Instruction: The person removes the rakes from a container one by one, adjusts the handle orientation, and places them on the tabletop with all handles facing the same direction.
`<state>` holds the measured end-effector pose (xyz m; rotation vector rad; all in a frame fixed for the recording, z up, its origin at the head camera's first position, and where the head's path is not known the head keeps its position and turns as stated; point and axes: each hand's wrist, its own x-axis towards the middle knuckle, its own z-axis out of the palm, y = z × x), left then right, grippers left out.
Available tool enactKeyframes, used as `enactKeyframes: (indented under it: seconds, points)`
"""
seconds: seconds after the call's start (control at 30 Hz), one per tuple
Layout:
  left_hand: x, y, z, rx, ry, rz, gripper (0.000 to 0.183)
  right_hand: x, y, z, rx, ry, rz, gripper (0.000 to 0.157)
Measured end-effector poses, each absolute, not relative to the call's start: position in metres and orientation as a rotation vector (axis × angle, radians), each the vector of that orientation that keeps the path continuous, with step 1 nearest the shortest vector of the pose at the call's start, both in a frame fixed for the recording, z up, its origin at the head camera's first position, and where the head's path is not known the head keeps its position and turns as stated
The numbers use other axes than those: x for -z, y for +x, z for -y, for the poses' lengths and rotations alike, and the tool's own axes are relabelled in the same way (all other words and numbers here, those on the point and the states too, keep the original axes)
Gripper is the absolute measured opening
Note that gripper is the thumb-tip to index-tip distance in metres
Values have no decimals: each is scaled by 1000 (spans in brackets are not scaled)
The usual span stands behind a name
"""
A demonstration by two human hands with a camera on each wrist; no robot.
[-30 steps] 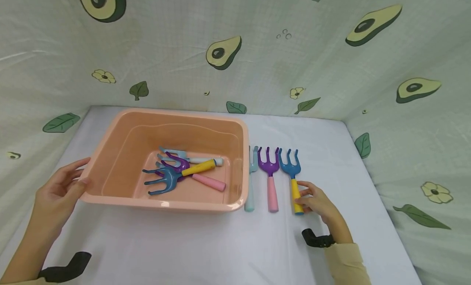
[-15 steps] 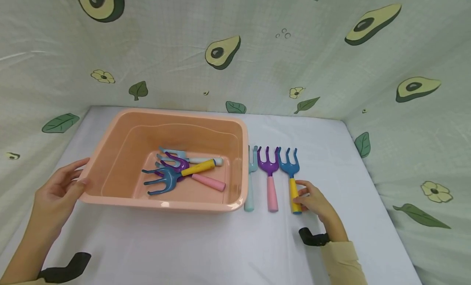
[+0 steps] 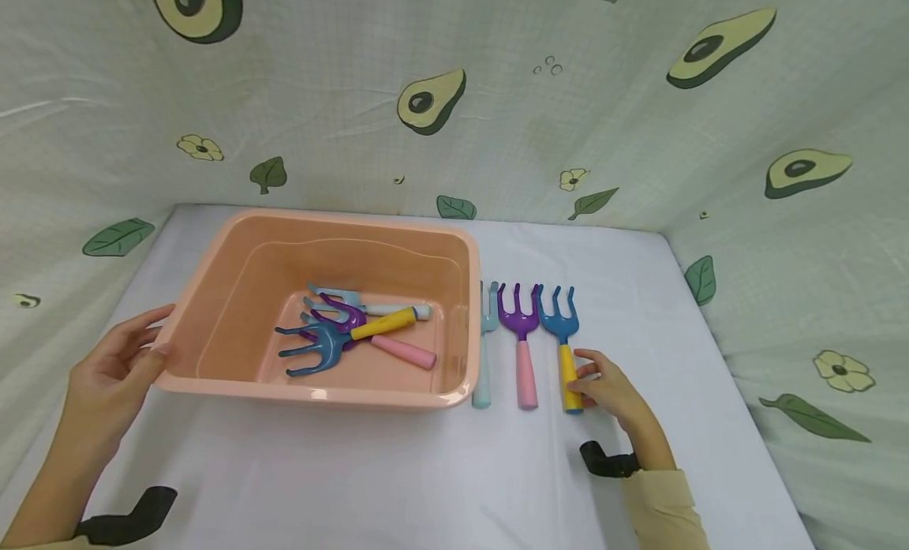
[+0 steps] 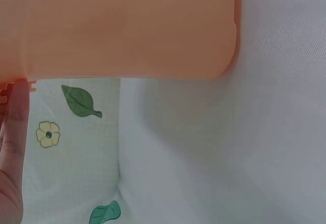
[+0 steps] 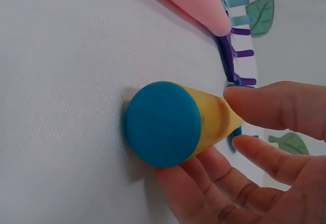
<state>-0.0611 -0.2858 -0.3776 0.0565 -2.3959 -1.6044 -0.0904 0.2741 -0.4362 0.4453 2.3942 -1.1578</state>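
My left hand (image 3: 114, 376) grips the left rim of a peach plastic tub (image 3: 213, 388), thumb on the rim's upper side. Inside the tub lie toy garden hand forks: a blue one with a yellow handle (image 3: 383, 323) crosses over a purple one with a pink handle (image 3: 403, 353) and a light blue one (image 3: 394, 308). On the table at right, my right hand (image 3: 607, 388) holds the yellow handle of another blue fork (image 3: 559, 326) between thumb and fingers. The handle's round blue end (image 5: 163, 124) faces the right wrist camera.
Left of the held fork lie a purple fork with a pink handle (image 3: 525, 372) and a light blue fork (image 3: 483, 376), partly hidden by the tub's right rim. White cloth covers the table (image 3: 398, 479). A patterned curtain (image 3: 319, 76) surrounds it at the back and sides.
The blue fork in my right hand has shifted slightly left, closer alongside the purple fork, and the hand moved with it. My left hand and the tub stay where they were.
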Motion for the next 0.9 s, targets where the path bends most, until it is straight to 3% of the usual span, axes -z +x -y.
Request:
enactKeyframes:
  seconds: [0.9]
  points:
    - [378,-61,287,1659,39,2351,50,379,-90,-269,1012,178,-2468,84]
